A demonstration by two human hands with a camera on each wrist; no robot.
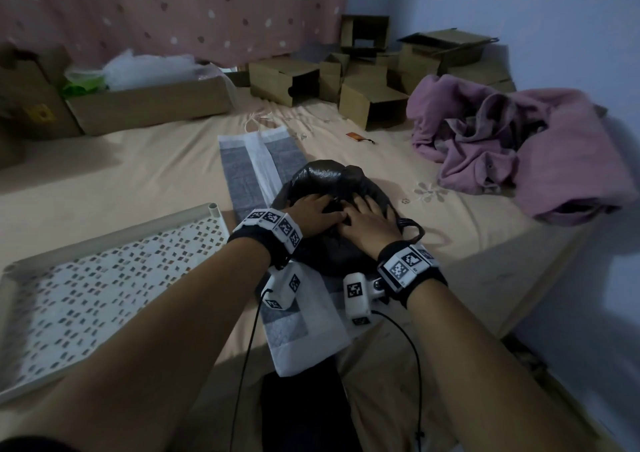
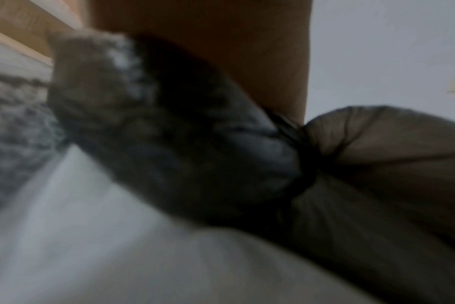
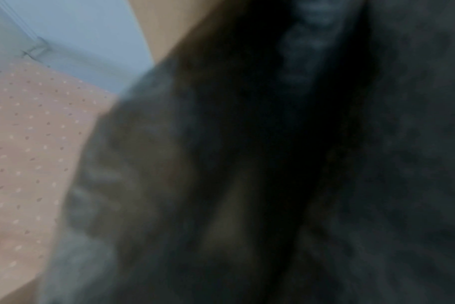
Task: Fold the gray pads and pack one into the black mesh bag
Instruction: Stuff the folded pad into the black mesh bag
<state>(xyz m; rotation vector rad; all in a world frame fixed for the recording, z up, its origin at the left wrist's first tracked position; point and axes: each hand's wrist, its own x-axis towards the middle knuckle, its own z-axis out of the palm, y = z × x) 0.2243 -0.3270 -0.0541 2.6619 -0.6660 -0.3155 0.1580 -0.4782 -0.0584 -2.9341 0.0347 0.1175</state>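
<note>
Resting side by side on top of the black mesh bag (image 1: 332,202), the left hand (image 1: 317,214) and right hand (image 1: 369,221) lie palm-down; whether their fingers pinch the mesh I cannot tell. The bag sits on the long gray pad (image 1: 242,171), whose long axis runs away from the person along the bed (image 1: 467,243). Both hands are equally near.
</note>
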